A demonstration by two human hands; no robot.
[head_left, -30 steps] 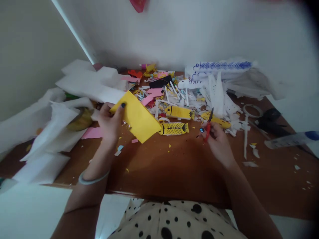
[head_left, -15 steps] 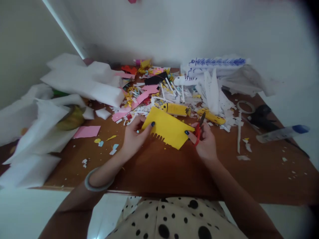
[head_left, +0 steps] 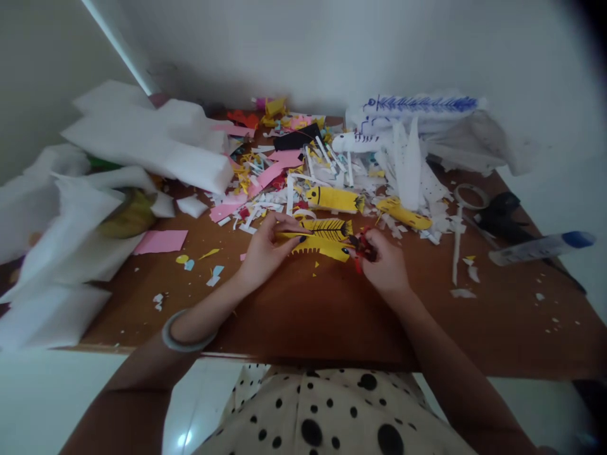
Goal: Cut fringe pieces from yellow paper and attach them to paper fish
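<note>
My left hand (head_left: 265, 256) is closed on the left end of a yellow sheet of paper (head_left: 334, 248), thumb on top. The sheet is folded lengthwise; its near edge has a row of small cut notches, and black fishbone-like lines show on its far part. My right hand (head_left: 387, 264) is closed around red-handled scissors (head_left: 364, 245), with the thumb by the sheet's right end. The scissors' blades are mostly hidden. Just beyond the sheet lies a yellow paper roll (head_left: 334, 198) with a black-drawn face and tail. Another yellow roll (head_left: 403, 213) rests to its right.
White foam pieces (head_left: 156, 148) are piled at the left, near a pink paper piece (head_left: 161, 242). Paper scraps (head_left: 265, 202) cover the back middle. On the right lie a tape roll (head_left: 472, 196), a black tool (head_left: 502, 218) and a clear tube with a blue end (head_left: 540, 248).
The yellow sheet has tipped from showing its plain face to a folded, flatter pose with black lines visible. My right hand has turned, and the scissors' blades no longer point up.
</note>
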